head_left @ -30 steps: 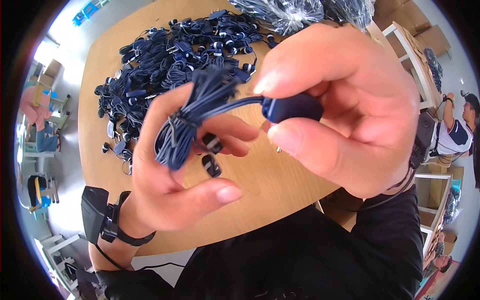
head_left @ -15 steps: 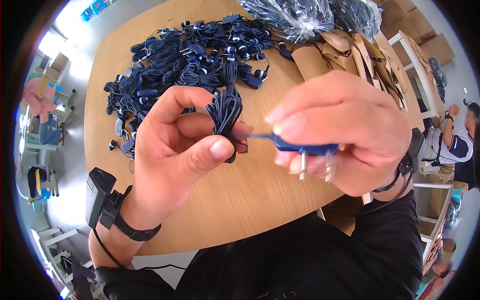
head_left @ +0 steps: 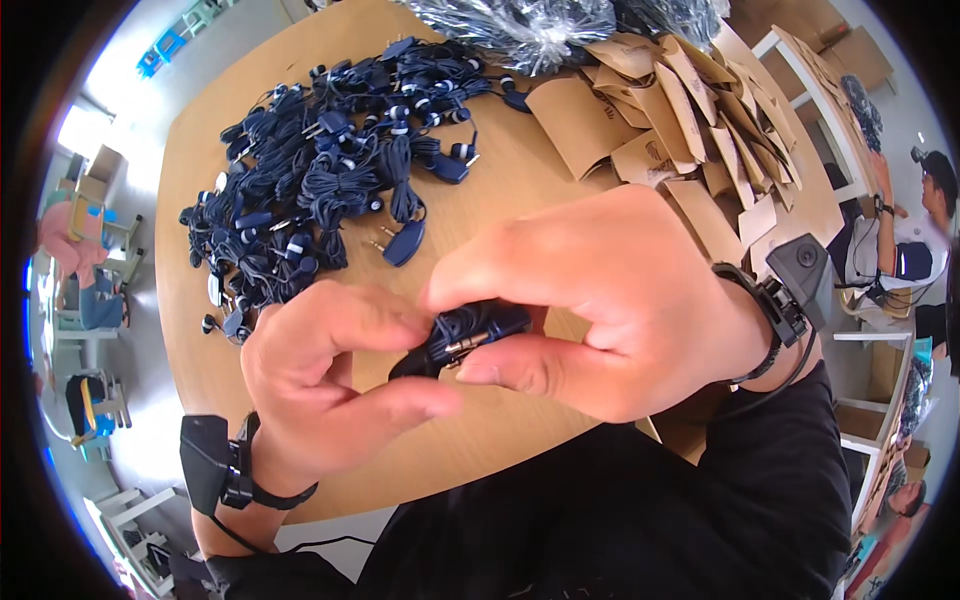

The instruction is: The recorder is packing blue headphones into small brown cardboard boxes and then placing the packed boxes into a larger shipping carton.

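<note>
A coiled bundle of dark blue earphones (head_left: 462, 325) is held between my two hands above the near part of the table. My right hand (head_left: 600, 300) pinches it between thumb and forefinger, and metal plug pins show beside the thumb tip. Around the bundle's left end my left hand (head_left: 320, 370) is curled, its forefinger above and its thumb below; the fingers behind are partly hidden. The earbuds of this bundle cannot be made out. Beyond my hands lies a large pile of similar coiled earphones (head_left: 335, 185), one with a two-pin plug (head_left: 404, 243) at its near edge.
Flat brown card sleeves (head_left: 580, 125) lie heaped at the right of the wooden table (head_left: 400, 465). Clear plastic bags (head_left: 520, 30) sit at the far edge. Both wrists wear strapped black devices (head_left: 800, 265). Another person (head_left: 915, 225) sits at the far right.
My right hand has moved left, bringing the plug from the end of a stretched cord against the coiled bundle. The bundle has come lower, and the view has shifted slightly.
</note>
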Available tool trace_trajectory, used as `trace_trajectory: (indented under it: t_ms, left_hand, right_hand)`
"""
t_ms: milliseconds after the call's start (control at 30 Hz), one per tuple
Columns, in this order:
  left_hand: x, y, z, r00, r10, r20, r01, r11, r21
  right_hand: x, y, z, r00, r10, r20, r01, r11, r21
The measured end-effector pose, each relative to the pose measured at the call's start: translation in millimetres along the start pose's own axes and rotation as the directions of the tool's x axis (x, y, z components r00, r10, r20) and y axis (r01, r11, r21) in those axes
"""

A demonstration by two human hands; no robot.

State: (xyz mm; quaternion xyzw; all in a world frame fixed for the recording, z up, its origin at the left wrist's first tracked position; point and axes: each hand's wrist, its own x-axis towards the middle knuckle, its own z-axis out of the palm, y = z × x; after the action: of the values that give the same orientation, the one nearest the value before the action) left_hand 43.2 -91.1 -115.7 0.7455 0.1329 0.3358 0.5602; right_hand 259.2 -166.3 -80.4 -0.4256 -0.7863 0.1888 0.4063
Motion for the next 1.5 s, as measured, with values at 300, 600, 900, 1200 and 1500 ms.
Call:
trace_trajectory:
  t_ms: [300, 600, 900, 1200, 1500]
  left_hand:
    - [73, 20, 1, 0.976, -0.211, -0.060, 0.207, 0.976, -0.059]
    - [143, -8, 63, 0.958, -0.101, 0.268, -0.135, 0.665, 0.735]
    - [166, -35, 89, 0.913, -0.176, 0.367, -0.260, 0.441, 0.859]
    - [153, -16, 75, 0.894, -0.086, 0.440, -0.320, 0.567, 0.759]
    - [107, 52, 30, 0.870, -0.405, 0.281, 0.448, 0.888, -0.106]
  right_hand:
    - [-26, -26, 18, 0.916, -0.395, 0.064, 0.391, 0.918, 0.072]
    - [-38, -22, 49, 0.810, -0.578, 0.101, 0.581, 0.814, 0.007]
    - [-35, -11, 29, 0.798, -0.603, 0.021, 0.596, 0.783, -0.180]
    - [-30, -3, 35, 0.839, -0.545, 0.011, 0.543, 0.834, -0.098]
    - [-15, 8, 26, 0.966, -0.254, -0.052, 0.250, 0.965, -0.072]
